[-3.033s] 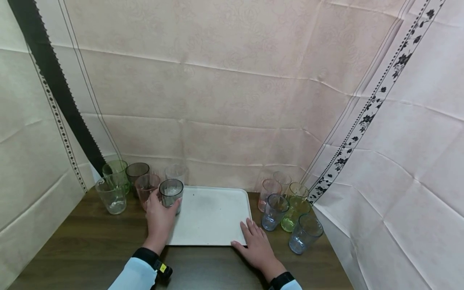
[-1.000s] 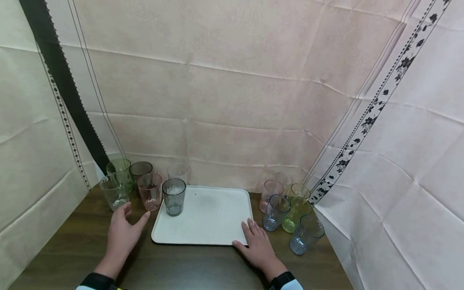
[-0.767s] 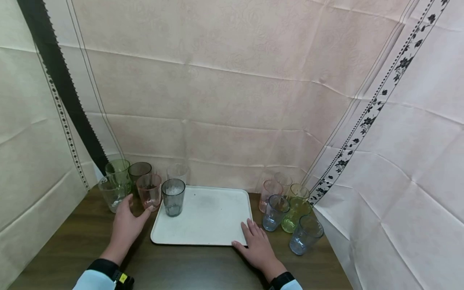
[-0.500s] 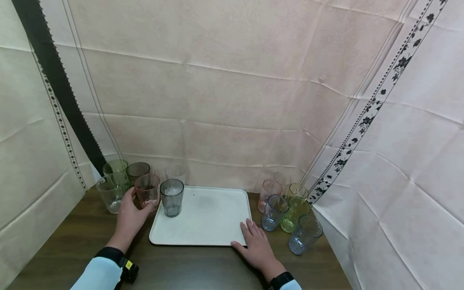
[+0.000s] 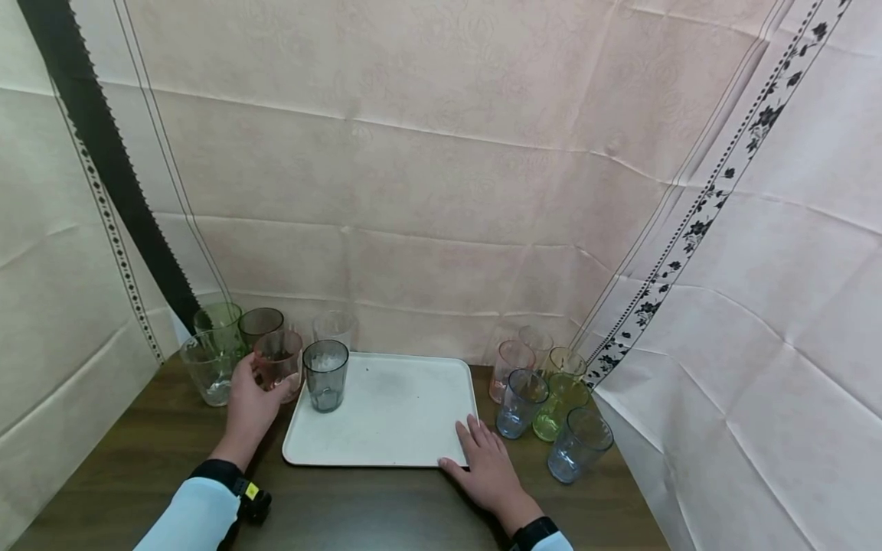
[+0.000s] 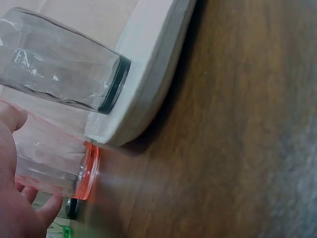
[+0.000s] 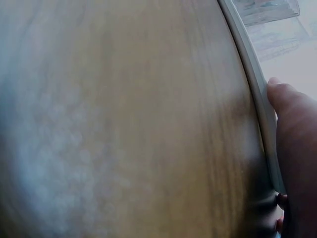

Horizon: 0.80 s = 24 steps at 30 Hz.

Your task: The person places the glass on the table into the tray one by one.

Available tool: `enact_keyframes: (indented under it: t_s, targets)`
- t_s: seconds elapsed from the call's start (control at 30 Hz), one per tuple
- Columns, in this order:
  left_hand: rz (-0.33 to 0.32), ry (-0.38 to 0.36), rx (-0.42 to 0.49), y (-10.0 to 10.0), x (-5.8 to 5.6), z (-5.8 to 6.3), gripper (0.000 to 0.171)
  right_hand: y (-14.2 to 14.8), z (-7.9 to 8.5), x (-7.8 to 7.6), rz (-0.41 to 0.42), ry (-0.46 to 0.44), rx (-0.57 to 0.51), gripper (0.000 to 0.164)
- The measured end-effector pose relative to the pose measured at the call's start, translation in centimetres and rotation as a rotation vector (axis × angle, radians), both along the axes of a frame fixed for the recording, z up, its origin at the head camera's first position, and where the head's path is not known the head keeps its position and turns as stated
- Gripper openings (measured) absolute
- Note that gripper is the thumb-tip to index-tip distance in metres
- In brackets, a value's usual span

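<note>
My left hand [image 5: 251, 402] grips a pink glass [image 5: 279, 356] that stands upright just left of the tray, thumb on one side and fingers on the other. In the left wrist view the pink glass [image 6: 54, 163] shows its thick orange-red base. Right beside it, a grey glass [image 5: 326, 376] stands upright on the white tray [image 5: 406, 409], near the tray's left edge. My right hand [image 5: 485, 471] rests on the tray's front right corner with its fingers extended; the right wrist view shows its thumb [image 7: 285, 96] over the rim.
Left of the tray stand a clear glass [image 5: 210, 375], a green glass [image 5: 219, 321] and a dark glass [image 5: 260, 325]. Another clear glass [image 5: 334, 325] is behind the grey one. Several glasses, including a yellow-green one [image 5: 560, 405] and a blue one [image 5: 579, 448], crowd the right side.
The left hand let go of the grey glass on the tray, drew back to the left, then came forward and took hold of the pink glass. The right hand has stayed at the tray corner.
</note>
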<state>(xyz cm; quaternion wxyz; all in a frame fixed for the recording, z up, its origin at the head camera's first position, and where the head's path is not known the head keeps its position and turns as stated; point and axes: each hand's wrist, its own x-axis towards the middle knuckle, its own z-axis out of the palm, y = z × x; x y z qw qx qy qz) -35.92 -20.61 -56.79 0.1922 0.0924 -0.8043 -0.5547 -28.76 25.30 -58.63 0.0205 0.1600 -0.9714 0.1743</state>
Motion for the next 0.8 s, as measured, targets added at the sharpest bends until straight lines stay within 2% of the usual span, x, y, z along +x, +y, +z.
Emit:
enact_keyframes:
  t_s: [0.43,0.57,0.8]
  targets:
    - [0.029,0.007,-0.032,-0.1,0.8,-0.1,0.09,0.2,-0.7,-0.4,-0.008,-0.013,0.01,0.091]
    - [0.035,0.004,-0.023,0.0,1.7,0.1,0.091,0.3,-0.9,-0.5,-0.007,-0.008,0.017,0.091]
    - [0.023,0.0,-0.045,-0.4,4.2,0.9,0.094,0.3,-1.0,-0.6,-0.008,-0.013,0.018,0.092]
